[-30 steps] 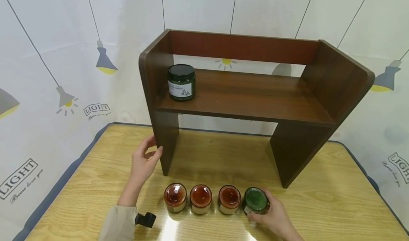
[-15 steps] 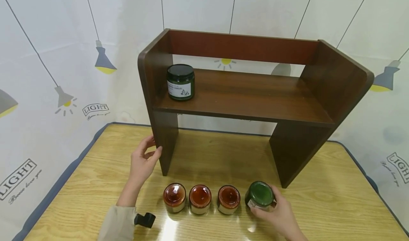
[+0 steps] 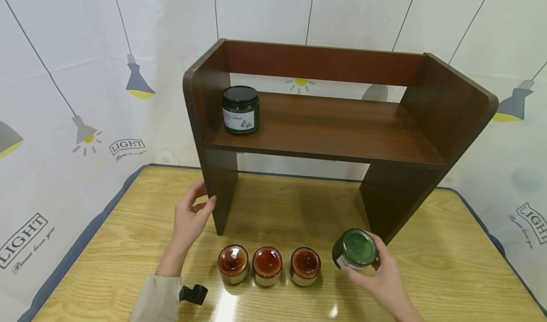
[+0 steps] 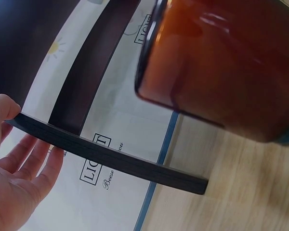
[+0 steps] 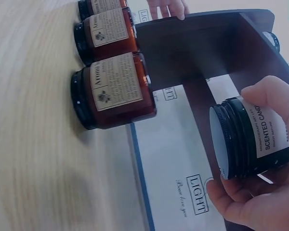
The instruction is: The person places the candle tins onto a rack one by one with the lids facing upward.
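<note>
My right hand (image 3: 382, 277) grips a green candle jar (image 3: 355, 248) by its sides, lifted off the table with its base facing up. In the right wrist view, the dark lid (image 5: 221, 142) points toward the table and the label reads "SCENTED CAND". My left hand (image 3: 193, 213) holds the left side panel of the dark wooden shelf (image 3: 218, 184), thumb on one face and fingers behind its edge. Three amber candle jars (image 3: 267, 266) stand upside down in a row in front of the shelf. Another green candle jar (image 3: 240, 110) sits upright at the left end of the shelf board.
A small black object (image 3: 194, 294) shows by the left sleeve (image 3: 157, 298). The wood-grain table (image 3: 107, 246) is edged in blue, with a lamp-print backdrop (image 3: 171, 65) behind it. The shelf's right side panel (image 3: 395, 203) stands just beyond the held jar.
My right hand has lifted the green candle jar off the table from the row's right end and moved it right and toward the shelf. The left hand keeps its place.
</note>
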Demonstrator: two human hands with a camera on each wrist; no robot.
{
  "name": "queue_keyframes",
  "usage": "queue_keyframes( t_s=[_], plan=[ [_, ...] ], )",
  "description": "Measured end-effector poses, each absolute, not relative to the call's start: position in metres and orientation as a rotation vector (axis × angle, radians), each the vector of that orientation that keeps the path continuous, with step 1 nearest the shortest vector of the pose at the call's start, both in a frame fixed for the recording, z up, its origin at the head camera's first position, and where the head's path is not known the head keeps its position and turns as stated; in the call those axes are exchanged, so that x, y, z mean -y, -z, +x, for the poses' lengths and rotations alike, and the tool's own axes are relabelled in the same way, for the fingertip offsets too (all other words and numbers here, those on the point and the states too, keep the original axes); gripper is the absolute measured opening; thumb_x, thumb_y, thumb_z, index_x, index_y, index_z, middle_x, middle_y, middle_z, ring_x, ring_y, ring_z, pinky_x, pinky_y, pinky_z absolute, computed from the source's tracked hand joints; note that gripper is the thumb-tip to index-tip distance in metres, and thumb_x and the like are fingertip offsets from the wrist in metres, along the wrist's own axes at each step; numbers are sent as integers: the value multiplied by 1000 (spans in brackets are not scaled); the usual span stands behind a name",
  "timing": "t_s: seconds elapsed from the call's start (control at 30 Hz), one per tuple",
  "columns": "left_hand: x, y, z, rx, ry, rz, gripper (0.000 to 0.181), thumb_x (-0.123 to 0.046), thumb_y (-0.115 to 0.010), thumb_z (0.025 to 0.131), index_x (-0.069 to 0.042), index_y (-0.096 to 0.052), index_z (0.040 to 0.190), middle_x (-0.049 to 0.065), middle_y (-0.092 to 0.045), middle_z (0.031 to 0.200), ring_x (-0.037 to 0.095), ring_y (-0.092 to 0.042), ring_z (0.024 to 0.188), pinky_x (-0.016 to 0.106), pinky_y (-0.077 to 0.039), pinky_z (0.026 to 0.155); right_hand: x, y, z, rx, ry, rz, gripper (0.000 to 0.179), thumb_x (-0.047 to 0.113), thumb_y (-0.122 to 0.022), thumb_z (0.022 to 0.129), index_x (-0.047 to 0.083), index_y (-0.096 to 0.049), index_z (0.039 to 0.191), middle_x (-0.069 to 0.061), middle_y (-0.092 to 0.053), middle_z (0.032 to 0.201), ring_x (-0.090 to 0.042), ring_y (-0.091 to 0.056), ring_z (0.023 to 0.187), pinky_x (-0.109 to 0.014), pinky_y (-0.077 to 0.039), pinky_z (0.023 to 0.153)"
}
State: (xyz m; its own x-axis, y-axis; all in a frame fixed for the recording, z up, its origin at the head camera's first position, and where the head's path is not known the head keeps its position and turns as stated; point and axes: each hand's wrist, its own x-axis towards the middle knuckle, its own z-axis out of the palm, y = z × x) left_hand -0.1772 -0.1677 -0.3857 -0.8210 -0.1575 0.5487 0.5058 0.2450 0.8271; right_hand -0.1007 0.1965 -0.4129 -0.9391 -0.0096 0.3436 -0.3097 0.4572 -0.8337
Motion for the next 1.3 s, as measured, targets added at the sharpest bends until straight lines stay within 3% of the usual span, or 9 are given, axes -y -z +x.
queue_keyframes(
  t_s=[0.2, 0.37, 0.67, 0.9, 1.13, 1.3],
  plan=[
    [168, 386, -177, 1996, 1624, -311, 35, 18, -58, 81, 16, -53, 116, 24, -59, 102, -1, -55, 90, 15, -51, 69, -196, 405, -102, 2357, -1457, 338, 72, -10, -82, 57, -3, -52, 122, 6, -57, 108, 2, -54, 95, -11, -48, 77],
    [169, 386, -177, 1995, 1626, -304, 36, 18, -58, 81, 16, -54, 116, 15, -60, 102, -1, -55, 90, 16, -51, 69, -194, 399, -105, 2295, -1475, 412, 72, -15, -80, 56, -4, -52, 121, 14, -57, 108, 1, -56, 94, -12, -49, 76],
    [169, 385, -177, 1999, 1622, -305, 35, 18, -58, 81, 16, -53, 116, 21, -59, 103, -1, -55, 91, 16, -51, 70, -193, 382, -113, 2205, -1476, 495, 70, -20, -76, 54, -7, -52, 119, 12, -59, 107, -1, -58, 92, -12, -49, 76],
    [169, 385, -177, 2000, 1625, -295, 36, 18, -59, 80, 15, -54, 116, 8, -59, 102, 0, -55, 91, 16, -52, 70, -188, 366, -119, 2180, -1499, 498, 80, -23, -77, 51, -8, -46, 123, 6, -55, 113, -5, -55, 97, -12, -50, 76],
    [169, 385, -177, 1993, 1628, -319, 36, 18, -58, 81, 16, -53, 117, 26, -59, 105, 1, -55, 91, 15, -51, 70, -184, 353, -123, 2177, -1480, 502, 76, -21, -77, 52, -9, -47, 120, 7, -56, 110, -4, -56, 96, -12, -49, 78],
    [169, 385, -177, 1988, 1636, -325, 36, 18, -58, 81, 17, -53, 116, 29, -59, 105, 1, -55, 92, 15, -51, 70, -182, 343, -127, 2138, -1458, 574, 74, -20, -77, 53, -7, -50, 121, 4, -58, 109, -6, -58, 95, -11, -48, 78]
  ],
)
